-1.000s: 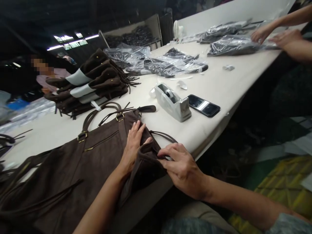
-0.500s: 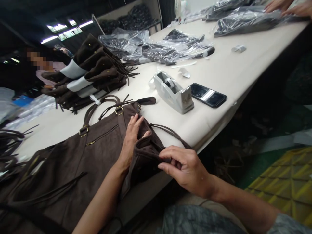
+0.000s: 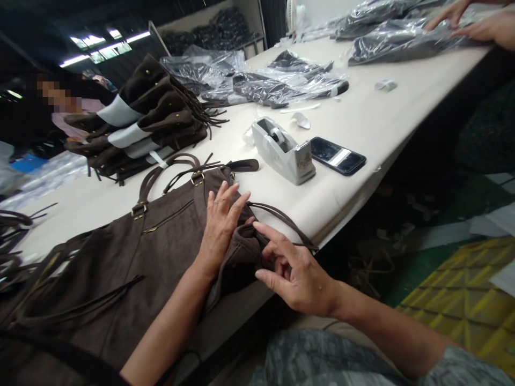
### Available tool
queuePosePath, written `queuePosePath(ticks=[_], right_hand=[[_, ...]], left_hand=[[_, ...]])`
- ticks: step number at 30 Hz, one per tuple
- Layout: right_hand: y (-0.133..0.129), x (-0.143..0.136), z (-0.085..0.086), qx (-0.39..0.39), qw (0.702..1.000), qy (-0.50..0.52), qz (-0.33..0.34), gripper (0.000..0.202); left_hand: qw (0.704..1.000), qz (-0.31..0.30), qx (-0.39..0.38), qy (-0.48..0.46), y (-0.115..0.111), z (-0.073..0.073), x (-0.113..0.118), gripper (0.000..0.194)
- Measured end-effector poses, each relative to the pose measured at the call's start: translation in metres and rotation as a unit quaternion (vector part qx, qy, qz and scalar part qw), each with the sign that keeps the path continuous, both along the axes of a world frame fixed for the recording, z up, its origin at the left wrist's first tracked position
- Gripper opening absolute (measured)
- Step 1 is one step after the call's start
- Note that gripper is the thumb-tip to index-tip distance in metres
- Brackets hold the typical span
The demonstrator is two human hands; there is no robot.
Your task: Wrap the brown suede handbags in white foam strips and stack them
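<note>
A dark brown bag (image 3: 164, 241) with gold buckles, a zip and thin straps lies at the near edge of the pale table (image 3: 341, 198). Across its right end rests my left hand (image 3: 221, 225), fingers spread over the fabric. My right hand (image 3: 295, 271) is at the bag's side corner, thumb and index finger apart around the folded edge, the other fingers curled. The fabric between the two hands is bunched up. Whether the right fingertips grip it is not clear.
A grey tape dispenser (image 3: 284, 153) stands beyond the hands, beside a black phone (image 3: 338, 155). Stacked brown bags (image 3: 140, 118) with paper bands sit at the left. Plastic-wrapped items (image 3: 281, 80) lie further back. Another person's hands (image 3: 475, 24) touch a wrapped item at the top right.
My left hand's fingers have spread wider. My right hand has shifted slightly left, its thumb and index finger parting from their pinch on the bag's edge. The other person's hands moved left.
</note>
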State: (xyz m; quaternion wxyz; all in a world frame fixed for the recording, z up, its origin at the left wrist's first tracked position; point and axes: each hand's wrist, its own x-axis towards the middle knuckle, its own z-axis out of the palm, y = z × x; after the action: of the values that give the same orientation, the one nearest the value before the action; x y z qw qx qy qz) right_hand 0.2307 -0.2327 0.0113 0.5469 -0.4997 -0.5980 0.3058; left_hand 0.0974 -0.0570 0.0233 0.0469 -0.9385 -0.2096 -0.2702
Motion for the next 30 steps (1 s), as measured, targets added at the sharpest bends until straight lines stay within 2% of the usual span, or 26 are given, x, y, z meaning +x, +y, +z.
queuePosePath(ticks=[3,6,8,10,13,17,21,25,30], right_hand=[[0.003,-0.002,0.002,0.026,0.999,-0.044,-0.008,0.054],[0.003,-0.006,0.0,0.025,0.997,-0.05,-0.059,0.039],[0.002,-0.01,-0.003,0.034,0.994,-0.038,-0.092,0.03],[0.0,-0.013,-0.006,0.053,0.992,-0.019,-0.111,0.025],[-0.003,-0.015,-0.007,0.089,0.988,0.006,-0.123,0.016],[-0.006,-0.016,-0.004,0.128,0.984,0.037,-0.118,0.017],[-0.007,-0.018,-0.004,0.142,0.985,0.04,-0.089,0.019],[-0.008,-0.024,-0.008,0.126,0.991,-0.001,-0.032,0.019],[-0.014,-0.024,-0.009,0.096,0.995,0.012,-0.036,0.017]], left_hand=[[0.999,-0.022,-0.008,-0.031,-0.007,0.008,0.001,0.036],[0.994,0.012,-0.05,-0.092,-0.017,0.014,0.001,0.027],[0.984,0.061,-0.112,-0.126,-0.022,0.017,0.0,0.026],[0.967,0.088,-0.205,-0.12,-0.024,0.022,-0.002,0.026],[0.941,0.053,-0.33,-0.053,-0.022,0.029,-0.007,0.025],[0.911,-0.024,-0.412,-0.026,-0.016,0.037,-0.017,0.039],[0.901,-0.068,-0.428,-0.016,-0.018,0.036,-0.022,0.056],[0.923,-0.059,-0.38,0.028,-0.025,0.033,-0.017,0.055],[0.931,-0.053,-0.352,0.078,-0.033,0.035,-0.013,0.052]])
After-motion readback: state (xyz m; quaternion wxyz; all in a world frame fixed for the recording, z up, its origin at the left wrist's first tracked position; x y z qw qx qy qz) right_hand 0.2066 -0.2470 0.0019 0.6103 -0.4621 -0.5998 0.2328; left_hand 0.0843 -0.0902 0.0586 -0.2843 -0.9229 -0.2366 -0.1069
